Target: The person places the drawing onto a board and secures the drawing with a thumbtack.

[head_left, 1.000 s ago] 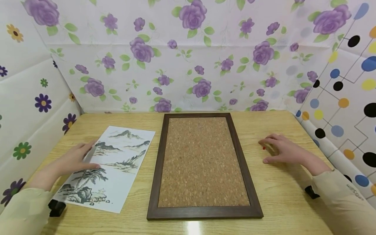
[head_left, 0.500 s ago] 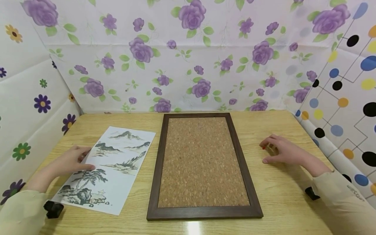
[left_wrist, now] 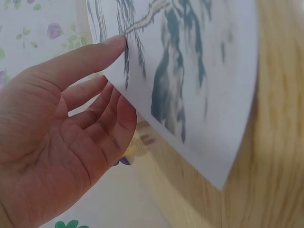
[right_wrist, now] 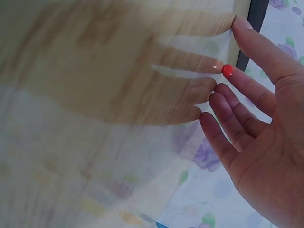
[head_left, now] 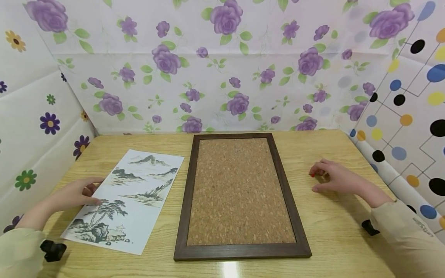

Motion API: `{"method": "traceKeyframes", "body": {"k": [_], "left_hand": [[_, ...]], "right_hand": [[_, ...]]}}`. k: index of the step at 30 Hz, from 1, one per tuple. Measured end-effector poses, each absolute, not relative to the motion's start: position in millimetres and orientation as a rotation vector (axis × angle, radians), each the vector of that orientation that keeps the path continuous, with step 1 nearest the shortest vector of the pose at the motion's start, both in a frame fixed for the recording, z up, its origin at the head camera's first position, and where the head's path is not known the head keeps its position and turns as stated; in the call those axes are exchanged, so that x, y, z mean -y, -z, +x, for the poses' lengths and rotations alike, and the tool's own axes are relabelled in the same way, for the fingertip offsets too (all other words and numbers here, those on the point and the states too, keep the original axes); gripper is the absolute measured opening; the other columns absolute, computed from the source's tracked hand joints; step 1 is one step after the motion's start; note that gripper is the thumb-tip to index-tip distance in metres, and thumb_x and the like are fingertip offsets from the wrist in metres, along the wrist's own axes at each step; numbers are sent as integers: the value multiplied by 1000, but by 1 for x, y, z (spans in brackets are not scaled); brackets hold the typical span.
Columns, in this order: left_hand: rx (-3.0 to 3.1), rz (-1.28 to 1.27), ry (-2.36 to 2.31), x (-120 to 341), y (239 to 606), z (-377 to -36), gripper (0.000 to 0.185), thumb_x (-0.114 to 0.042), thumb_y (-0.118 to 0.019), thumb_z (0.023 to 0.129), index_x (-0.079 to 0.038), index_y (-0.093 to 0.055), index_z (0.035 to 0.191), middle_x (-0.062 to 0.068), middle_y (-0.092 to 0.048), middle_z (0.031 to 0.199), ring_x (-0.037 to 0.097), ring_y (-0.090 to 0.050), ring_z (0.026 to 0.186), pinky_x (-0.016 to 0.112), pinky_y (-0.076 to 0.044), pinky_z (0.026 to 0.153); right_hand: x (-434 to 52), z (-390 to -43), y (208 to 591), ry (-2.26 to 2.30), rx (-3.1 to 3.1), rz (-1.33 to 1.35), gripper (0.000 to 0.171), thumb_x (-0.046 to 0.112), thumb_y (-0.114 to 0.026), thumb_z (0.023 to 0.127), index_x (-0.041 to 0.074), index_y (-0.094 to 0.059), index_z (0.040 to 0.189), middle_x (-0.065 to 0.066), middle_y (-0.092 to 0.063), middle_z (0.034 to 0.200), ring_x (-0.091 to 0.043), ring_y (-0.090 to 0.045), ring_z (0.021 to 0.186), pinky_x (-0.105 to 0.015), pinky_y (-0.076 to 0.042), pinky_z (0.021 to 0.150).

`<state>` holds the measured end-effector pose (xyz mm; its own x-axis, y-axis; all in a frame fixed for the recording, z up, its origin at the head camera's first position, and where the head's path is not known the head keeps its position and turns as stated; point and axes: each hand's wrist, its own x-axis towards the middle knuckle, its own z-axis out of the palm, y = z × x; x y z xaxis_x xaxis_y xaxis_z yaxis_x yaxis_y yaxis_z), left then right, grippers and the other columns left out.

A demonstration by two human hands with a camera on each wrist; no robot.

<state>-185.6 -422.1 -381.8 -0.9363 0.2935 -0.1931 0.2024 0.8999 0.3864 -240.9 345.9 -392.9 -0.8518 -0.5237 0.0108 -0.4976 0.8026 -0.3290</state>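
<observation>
One print [head_left: 130,199], one corkboard [head_left: 240,193], one pushpin [head_left: 312,175]

Even, bright light fills the head view, with a white glare patch on the table [head_left: 229,268] near its front edge. Shadows are soft. Straight edges bow near the corners. The right wrist view is smeared with blur beyond the fingertips [right_wrist: 216,90].
</observation>
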Motion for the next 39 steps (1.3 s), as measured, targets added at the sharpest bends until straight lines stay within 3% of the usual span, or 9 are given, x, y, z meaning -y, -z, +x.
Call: {"method": "traceKeyframes", "body": {"k": [7, 15, 22, 24, 27, 30, 31, 36, 39], "left_hand": [[-2754, 351, -615, 427, 378, -182, 71, -19, -74, 87, 17, -41, 139, 11, -61, 101, -7, -52, 80, 23, -50, 66], [-2631, 314, -725, 429, 372, -180, 70, -12, -67, 91, 17, -32, 144, 18, -61, 108, -5, -55, 82, 25, -54, 67], [-2565, 324, -812, 433, 372, -177, 69, -9, -64, 92, 19, -29, 144, 18, -60, 108, -5, -54, 83, 25, -55, 68], [-2538, 329, -856, 435, 372, -177, 66, -9, -62, 93, 13, -32, 148, 16, -60, 108, -5, -54, 84, 25, -55, 69], [-2478, 340, -936, 439, 373, -176, 58, -8, -59, 95, -21, -43, 149, 12, -60, 106, -2, -56, 84, 26, -56, 70], [-2436, 350, -986, 443, 374, -176, 56, -9, -57, 97, -48, -43, 134, 9, -59, 105, 1, -57, 84, 26, -56, 71], [-2425, 350, -998, 443, 374, -175, 56, -9, -57, 97, -50, -43, 133, 9, -58, 105, 2, -58, 84, 26, -56, 72], [-2402, 304, -1029, 446, 374, -174, 54, -13, -54, 100, -34, -40, 147, 8, -54, 106, 6, -56, 83, 25, -54, 73], [-2365, 276, -1057, 449, 372, -174, 53, -15, -51, 102, -41, -38, 146, 6, -53, 104, 9, -54, 81, 26, -51, 71]], "right_hand": [[-347, -242, 392, 523, -2897, -805, 24, 26, -80, 83, 18, -66, 101, 3, -59, 94, -9, -53, 83, -26, -49, 71], [-349, -245, 393, 550, -2890, -842, 13, 16, -77, 86, 18, -66, 93, 6, -62, 89, -2, -55, 79, -25, -52, 69], [-349, -247, 393, 522, -2908, -897, 16, 6, -75, 85, 19, -65, 89, 8, -62, 85, 1, -55, 75, -23, -50, 66], [-349, -247, 393, 514, -2918, -906, 17, 5, -74, 85, 19, -65, 88, 8, -62, 84, 1, -54, 74, -23, -49, 65], [-348, -247, 393, 516, -2923, -910, 17, 5, -74, 85, 18, -65, 87, 8, -62, 83, 1, -54, 73, -23, -48, 64], [-347, -246, 393, 516, -2921, -902, 16, 5, -74, 85, 18, -64, 87, 7, -61, 83, 0, -53, 73, -22, -48, 63], [-347, -246, 393, 518, -2921, -898, 16, 5, -74, 85, 17, -64, 87, 7, -61, 83, 0, -54, 73, -22, -48, 63], [-346, -246, 392, 530, -2917, -879, 14, 6, -74, 86, 16, -64, 87, 6, -62, 83, -1, -54, 72, -22, -47, 63], [-347, -246, 392, 556, -2905, -880, 11, 7, -73, 87, 14, -64, 87, 6, -62, 83, -1, -53, 72, -22, -46, 62]]}}
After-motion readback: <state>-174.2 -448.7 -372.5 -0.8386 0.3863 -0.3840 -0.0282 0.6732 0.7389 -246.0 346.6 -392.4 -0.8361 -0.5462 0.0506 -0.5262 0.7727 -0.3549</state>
